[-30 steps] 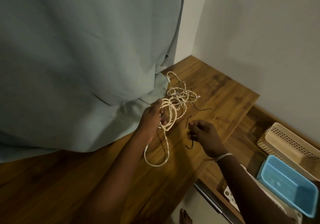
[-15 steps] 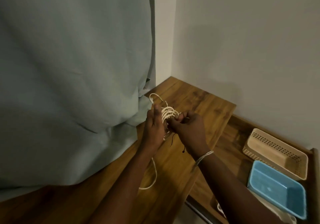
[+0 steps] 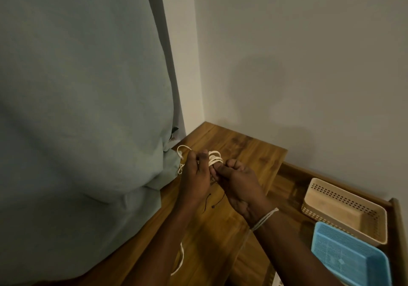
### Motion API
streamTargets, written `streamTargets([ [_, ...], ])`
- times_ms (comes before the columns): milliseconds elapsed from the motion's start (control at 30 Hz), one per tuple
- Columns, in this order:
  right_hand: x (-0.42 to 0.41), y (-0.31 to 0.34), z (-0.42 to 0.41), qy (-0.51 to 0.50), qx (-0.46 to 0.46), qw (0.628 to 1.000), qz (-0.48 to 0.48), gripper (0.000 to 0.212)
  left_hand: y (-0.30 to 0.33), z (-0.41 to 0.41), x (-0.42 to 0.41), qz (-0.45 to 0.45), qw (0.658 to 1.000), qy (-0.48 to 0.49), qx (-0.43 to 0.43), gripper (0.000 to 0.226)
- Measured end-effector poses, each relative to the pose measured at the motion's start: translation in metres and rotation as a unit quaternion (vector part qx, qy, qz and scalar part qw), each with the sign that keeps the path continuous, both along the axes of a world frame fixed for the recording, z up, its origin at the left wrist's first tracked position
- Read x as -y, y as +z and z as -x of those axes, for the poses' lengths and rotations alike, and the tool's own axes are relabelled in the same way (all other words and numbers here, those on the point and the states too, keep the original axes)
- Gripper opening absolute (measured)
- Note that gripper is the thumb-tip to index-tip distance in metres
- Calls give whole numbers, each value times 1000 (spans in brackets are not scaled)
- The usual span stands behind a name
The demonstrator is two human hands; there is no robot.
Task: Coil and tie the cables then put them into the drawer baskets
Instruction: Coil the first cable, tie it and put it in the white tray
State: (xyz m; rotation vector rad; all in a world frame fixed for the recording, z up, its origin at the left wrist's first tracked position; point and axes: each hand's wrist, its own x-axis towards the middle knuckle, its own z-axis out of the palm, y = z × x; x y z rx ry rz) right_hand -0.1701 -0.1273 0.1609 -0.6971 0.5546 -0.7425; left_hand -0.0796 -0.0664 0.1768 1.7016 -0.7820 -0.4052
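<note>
A cream-white cable (image 3: 214, 159) is bunched into several loops above the wooden table (image 3: 247, 148). My left hand (image 3: 195, 176) grips the loops from the left. My right hand (image 3: 239, 180) meets it from the right, fingers curled and pinching at the bundle where a thin black tie (image 3: 208, 201) hangs down below both hands. A loose end of the cable (image 3: 180, 261) droops under my left forearm. A beige perforated basket (image 3: 344, 210) and a blue basket (image 3: 348, 257) sit in the open drawer at the lower right.
A grey-green curtain (image 3: 84, 120) hangs along the left and drapes onto the table. Plain walls meet in the corner behind the table. The drawer's wooden rim (image 3: 397, 219) runs along the far right.
My right hand has come from the table up to the bundle and now pinches it beside my left hand. The cable was lifted off the table. The view has tilted upward.
</note>
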Motion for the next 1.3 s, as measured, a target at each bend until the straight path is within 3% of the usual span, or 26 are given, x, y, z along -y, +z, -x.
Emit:
streamTargets([
  [333, -11, 5, -1, -118, -52, 989, 73, 50, -4, 0, 8, -23, 999, -8, -48, 24],
  [500, -17, 7, -1, -157, -83, 973, 148, 50, -5, -2, 8, -2, 998, -7, -55, 17],
  [767, -18, 5, 5, -171, -150, 944, 239, 42, -11, -4, 2, -20, 999, -37, 9, 18],
  [933, -13, 3, 6, -197, -229, 897, 321, 40, -9, -5, 3, 14, 999, -39, -31, 21],
  [1200, -11, 1, 7, -180, -243, 898, 320, 36, -3, -3, 1, 50, 995, -47, -72, 25],
  [1300, -13, 1, 5, -175, -219, 917, 285, 36, -2, -2, 1, 66, 992, -65, -85, 29],
])
